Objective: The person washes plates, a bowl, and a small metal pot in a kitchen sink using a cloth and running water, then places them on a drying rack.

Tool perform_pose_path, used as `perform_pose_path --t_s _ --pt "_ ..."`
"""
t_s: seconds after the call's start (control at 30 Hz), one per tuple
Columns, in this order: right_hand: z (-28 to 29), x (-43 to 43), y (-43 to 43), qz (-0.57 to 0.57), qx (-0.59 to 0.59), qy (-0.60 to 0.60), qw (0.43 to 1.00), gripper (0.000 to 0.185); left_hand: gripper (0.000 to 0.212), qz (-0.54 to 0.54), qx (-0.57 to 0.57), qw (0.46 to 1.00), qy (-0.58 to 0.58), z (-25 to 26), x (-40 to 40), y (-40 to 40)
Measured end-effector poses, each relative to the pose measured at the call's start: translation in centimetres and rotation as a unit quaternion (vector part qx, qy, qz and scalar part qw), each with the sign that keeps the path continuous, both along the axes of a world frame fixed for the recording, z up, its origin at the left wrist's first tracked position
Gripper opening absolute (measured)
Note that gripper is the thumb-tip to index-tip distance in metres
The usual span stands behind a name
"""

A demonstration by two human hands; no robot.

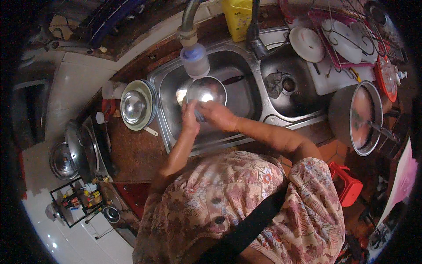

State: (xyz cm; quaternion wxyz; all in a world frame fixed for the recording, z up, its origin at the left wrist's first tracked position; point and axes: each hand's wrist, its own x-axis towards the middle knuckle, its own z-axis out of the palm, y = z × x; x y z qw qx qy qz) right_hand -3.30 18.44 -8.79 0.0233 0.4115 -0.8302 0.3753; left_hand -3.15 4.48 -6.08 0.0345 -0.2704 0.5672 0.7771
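A round, shiny metal bowl [206, 89] is held over the left basin [242, 99] of a stainless steel double sink, just below the filter head of the tap [195, 61]. My left hand [190, 118] grips its near left rim with the fingers pointing away from me. Closed at the near rim is my right hand [219, 115], its fingers partly hidden. Something bluish shows between the two hands, too blurred to name. A dark, elongated thing [233, 80] lies in the basin behind the bowl.
Left of the sink stand stacked bowls [138, 123] topped by a metal bowl [134, 107]. A grey scrubbing cloth [273, 84] lies in the right basin. Behind are a yellow container [238, 19] and a second tap [256, 46]. Rightward are a cutting board [346, 77], a plate [306, 44] and a large pot [341, 115].
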Motion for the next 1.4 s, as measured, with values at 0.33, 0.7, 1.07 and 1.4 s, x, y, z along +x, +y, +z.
perform_pose_path --t_s 0.33,0.7,1.07,1.4 --pt "3.0 -3.5 4.3 0.149 0.06 -0.072 0.984 0.043 0.039 -0.172 -0.273 0.94 0.116 1.7 -1.0 -3.1" --pt "3.9 -5.9 7.6 -0.081 -0.285 -0.475 0.829 0.028 0.033 -0.509 -0.39 0.745 0.183 2.5 -0.7 -2.7" --pt "6.2 1.2 0.0 -0.135 -0.058 0.013 0.989 0.053 0.028 0.032 0.031 0.999 -0.005 0.9 -2.2 0.4" --pt "3.1 -5.6 1.4 -0.293 -0.095 -0.316 0.897 0.032 0.039 -0.03 -0.238 0.97 0.043 2.3 -0.6 1.9"
